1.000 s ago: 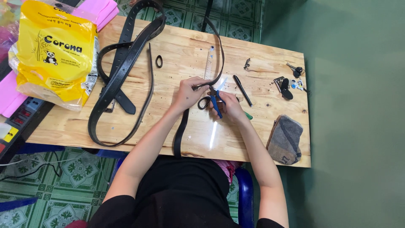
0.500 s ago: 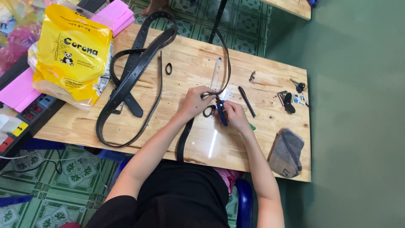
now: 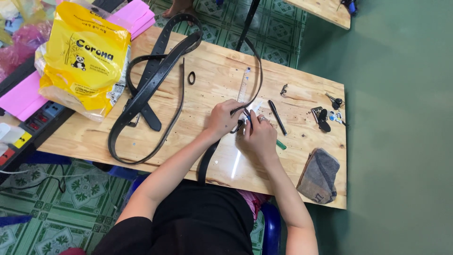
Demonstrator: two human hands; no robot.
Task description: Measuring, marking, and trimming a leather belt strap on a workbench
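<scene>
My left hand (image 3: 222,118) pinches the end of a black belt strap (image 3: 205,163) that runs from the table's near edge up to my hands. From there a thin black strap (image 3: 258,71) arcs away over the far edge. My right hand (image 3: 258,136) lies close beside the left and grips small blue-handled scissors (image 3: 246,117) at the strap end. The blades are mostly hidden by my fingers. Both hands rest on the wooden table (image 3: 212,61).
A pile of black belts (image 3: 146,94) and a yellow plastic bag (image 3: 85,56) lie at the left. Near my hands are a clear ruler (image 3: 244,85), a small black loop (image 3: 191,78), a black pen (image 3: 277,117), keys (image 3: 325,115) and a grey pouch (image 3: 320,175).
The view has shifted slightly. My right hand has closed in over the scissors at the strap end. My left hand keeps its hold on the belt.
</scene>
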